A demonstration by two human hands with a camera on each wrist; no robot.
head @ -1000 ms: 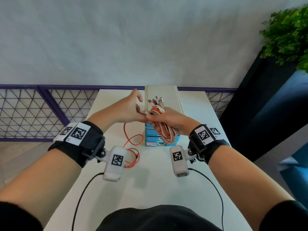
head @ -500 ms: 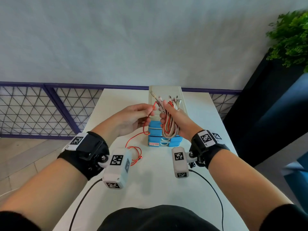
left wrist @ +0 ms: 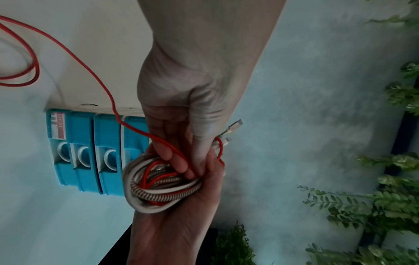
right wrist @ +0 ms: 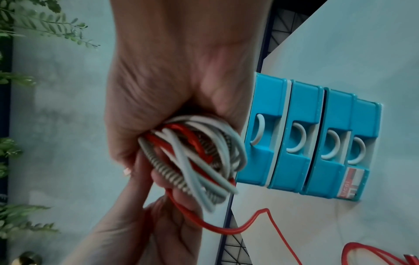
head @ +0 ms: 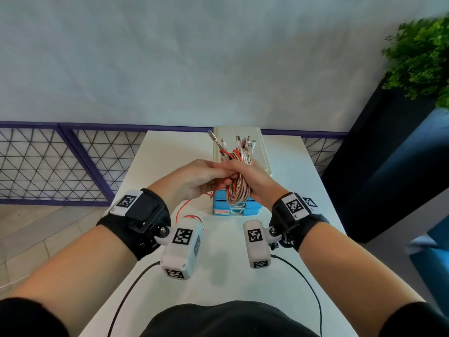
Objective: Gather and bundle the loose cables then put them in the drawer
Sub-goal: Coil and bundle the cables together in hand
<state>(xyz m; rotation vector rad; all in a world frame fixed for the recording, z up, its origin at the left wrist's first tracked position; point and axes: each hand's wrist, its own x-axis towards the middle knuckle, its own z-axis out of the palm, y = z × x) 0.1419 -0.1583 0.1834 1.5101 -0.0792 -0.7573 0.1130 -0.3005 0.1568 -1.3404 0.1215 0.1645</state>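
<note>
Head: our right hand (head: 255, 177) grips the cable bundle (head: 237, 188) above the drawer unit (head: 237, 207) at 12 o'clock. Left wrist: left hand (left wrist: 181, 111) pinches the red cable (left wrist: 90, 71), its tail loose on the table (head: 218, 263). Right wrist: drawers shut. Approx. halfway; stowing left.

Left hand (head: 199, 177) now closed in against right hand (head: 252, 176), drawing the red cable (head: 181, 210) across the cable bundle (head: 237, 188); bundle raised slightly, less red slack lying on the table (head: 218, 263)

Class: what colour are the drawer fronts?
Blue, on the drawer unit; clearest in the right wrist view.
</note>
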